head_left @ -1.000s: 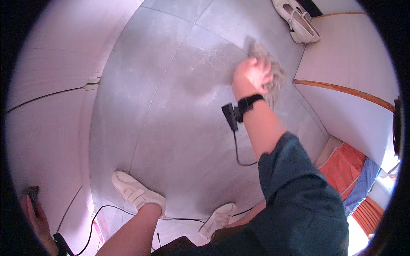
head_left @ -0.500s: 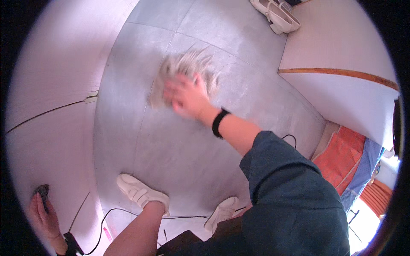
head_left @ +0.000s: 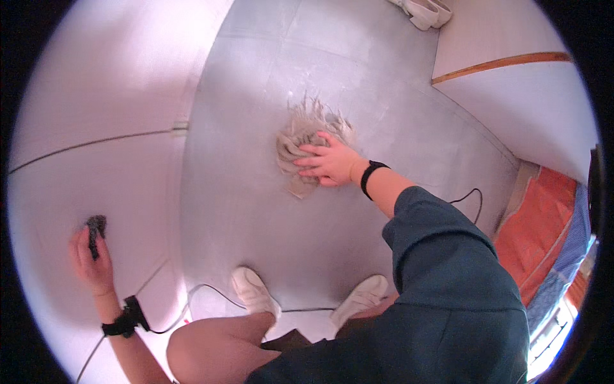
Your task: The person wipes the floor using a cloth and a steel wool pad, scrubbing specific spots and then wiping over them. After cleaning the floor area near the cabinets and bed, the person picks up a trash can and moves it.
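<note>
A beige rag with a frayed, fringed edge (head_left: 295,152) lies bunched on the grey floor. My right hand (head_left: 329,161) presses down on it from above, fingers spread and dug into its folds. On the left, my left hand (head_left: 93,262) pinches a small dark, fuzzy scouring pad (head_left: 96,225) between thumb and fingers. That pad is at the white panel's surface (head_left: 96,185); whether it presses on it cannot be made out. Each wrist wears a black band, and a black cable (head_left: 220,293) runs from near the left one.
My white shoes (head_left: 252,291) stand on the floor at the bottom. Another white pair (head_left: 425,13) sits at the top right beside a white cabinet with a wooden edge strip (head_left: 505,66). Red and blue fabric (head_left: 543,217) hangs at the right; a loose black cable (head_left: 478,198) lies nearby.
Relative to the floor, my right hand and the rag have moved nearer to me. The left hand with its pad has come up and inward in the picture. The head view has shifted.
</note>
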A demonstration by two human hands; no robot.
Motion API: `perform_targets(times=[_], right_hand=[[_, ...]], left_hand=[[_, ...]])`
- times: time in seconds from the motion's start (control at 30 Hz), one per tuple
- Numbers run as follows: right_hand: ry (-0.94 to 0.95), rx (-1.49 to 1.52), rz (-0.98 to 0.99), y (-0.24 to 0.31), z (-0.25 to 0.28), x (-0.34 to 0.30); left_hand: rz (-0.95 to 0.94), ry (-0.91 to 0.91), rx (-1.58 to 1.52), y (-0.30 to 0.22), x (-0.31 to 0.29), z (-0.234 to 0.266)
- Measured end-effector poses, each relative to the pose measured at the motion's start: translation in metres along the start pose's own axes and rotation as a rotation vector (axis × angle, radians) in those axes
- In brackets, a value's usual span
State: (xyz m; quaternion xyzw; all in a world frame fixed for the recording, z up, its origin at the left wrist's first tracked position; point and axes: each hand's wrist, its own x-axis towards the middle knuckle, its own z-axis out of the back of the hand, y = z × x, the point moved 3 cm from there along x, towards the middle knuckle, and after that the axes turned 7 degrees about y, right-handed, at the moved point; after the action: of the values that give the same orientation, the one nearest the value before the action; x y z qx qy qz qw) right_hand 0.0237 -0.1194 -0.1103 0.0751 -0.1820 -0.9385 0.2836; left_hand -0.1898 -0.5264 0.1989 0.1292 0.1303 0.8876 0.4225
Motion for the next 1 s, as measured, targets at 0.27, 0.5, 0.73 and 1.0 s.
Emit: perform_targets(times=[0.27,0.5,0.73,1.0], right_hand=[[-0.362,0.116,-0.723,0.036,0.000,-0.008],[-0.428,0.072,-1.279,0.025,-0.002,0.067],[-0.157,-0.089,-0.464,-0.031,0.017,0.088],[-0.347,-0.260,-0.881,-0.138,0.040,-0.034]], left_hand=[[0.005,0.162,-0.718,-0.127,0.041,-0.108],[0.039,0.247,-0.945,-0.197,0.046,-0.194],[-0.039,0.367,-1.019,-0.233,0.015,-0.254],[-0.112,0.334,-0.901,-0.244,0.014,-0.260]])
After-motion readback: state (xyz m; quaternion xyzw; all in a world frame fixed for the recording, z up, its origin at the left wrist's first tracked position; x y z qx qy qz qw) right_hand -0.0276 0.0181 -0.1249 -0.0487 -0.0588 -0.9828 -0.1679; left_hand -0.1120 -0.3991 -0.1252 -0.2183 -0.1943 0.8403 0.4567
